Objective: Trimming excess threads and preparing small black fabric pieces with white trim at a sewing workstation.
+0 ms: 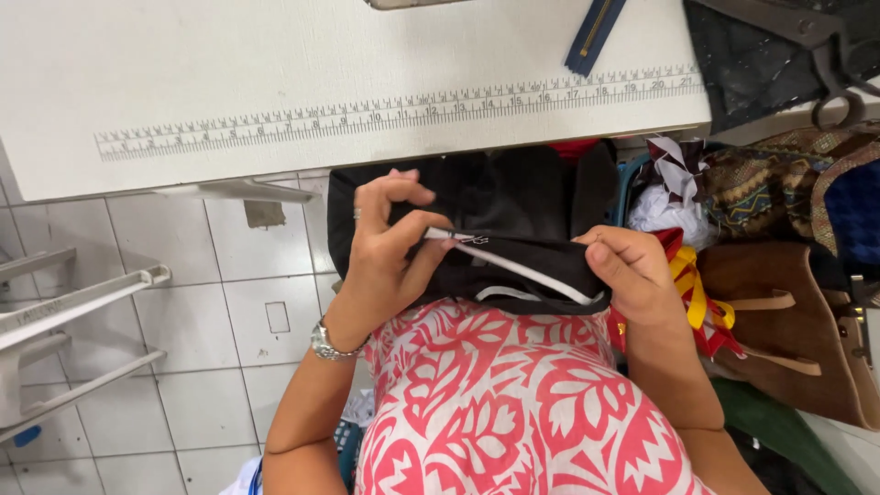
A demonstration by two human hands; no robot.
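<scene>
White tabletop (275, 64) with a printed ruler strip (403, 112) along its front edge fills the top of view; grey tiled floor (211, 302) below it on the left. Work is held off the tabletop, in front of the red-and-white patterned dress (495, 403): a black fabric piece (513, 206) with a white zipper tape (536, 273) running diagonally across its lower edge. Left hand (390, 243) is closed in a pinch, thumb and forefinger on the metal zipper slider (469, 239) at the tape's upper-left end; watch (328, 344) on that wrist. Right hand (628, 270) is closed on the fabric at the tape's lower-right end, thumb on top, holding that corner. Judgement: the step looks like working the slider along or onto the tape. To do it well, keep the right hand pulling the tape taut and straight, keep the slider in line with the teeth, not cocked, and keep loose black cloth out of the slider mouth. Both tape halves aren't clearly visible, so can't tell if the teeth are engaged. A blue zipper (594, 32) and scissors (830, 64) lie on the tabletop's far right, well apart; bags and cloth scraps (779, 229) piled at right.
</scene>
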